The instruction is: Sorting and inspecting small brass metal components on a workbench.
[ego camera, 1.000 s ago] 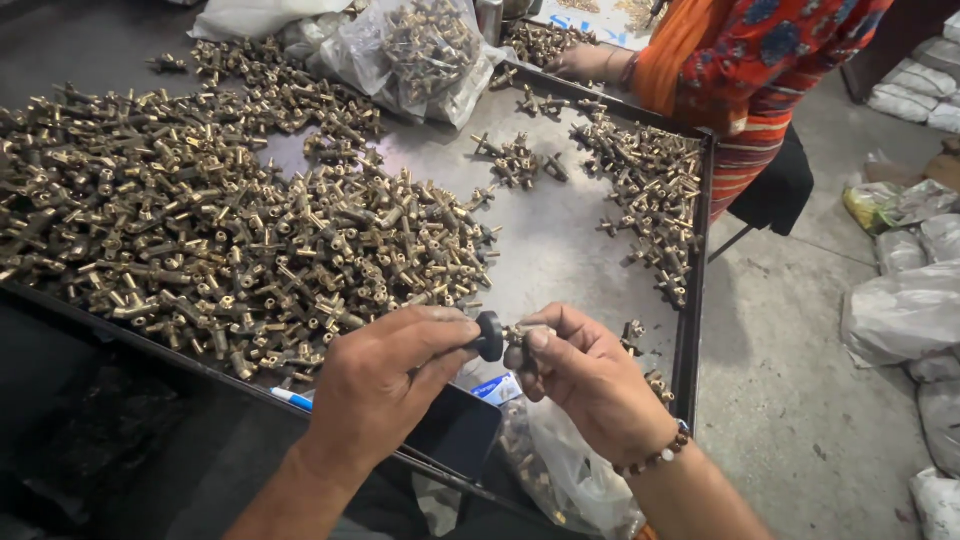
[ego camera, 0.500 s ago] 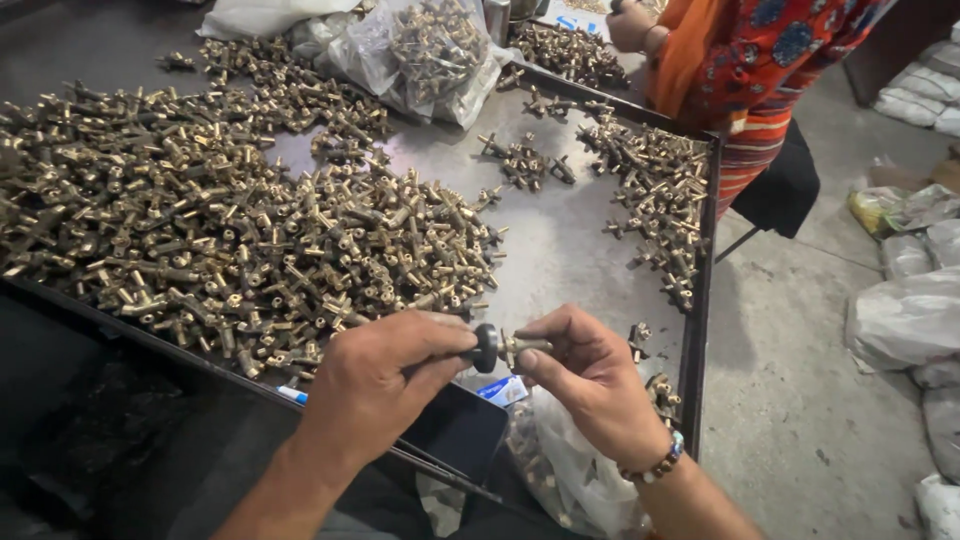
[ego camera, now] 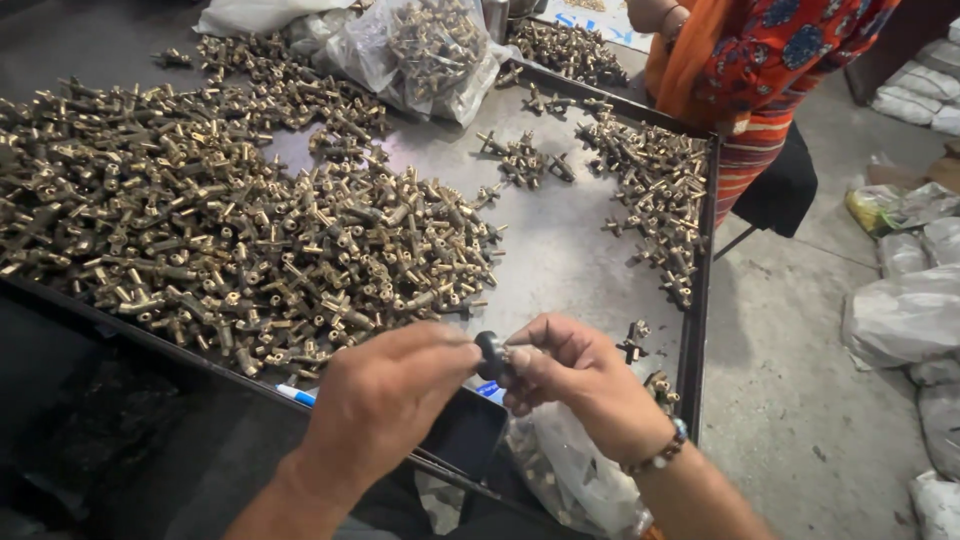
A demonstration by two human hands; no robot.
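Note:
My left hand (ego camera: 385, 400) and my right hand (ego camera: 575, 385) meet over the near edge of a metal work table (ego camera: 580, 250). Between their fingertips sits a small black round knob (ego camera: 490, 354), pinched by my left thumb and fingers. My right hand closes on a small brass fitting that touches the knob; the fingers hide most of it. A large heap of brass fittings (ego camera: 220, 230) spreads over the table just beyond my hands.
A clear plastic bag of brass fittings (ego camera: 425, 50) lies at the table's far side. Smaller brass piles (ego camera: 655, 190) line the right rim. Another person in an orange patterned garment (ego camera: 770, 70) stands at the far right corner. White sacks (ego camera: 905, 315) lie on the floor.
My hands have stayed joined at the knob with only slight finger shifts. The other person's hand has drawn back from the far pile.

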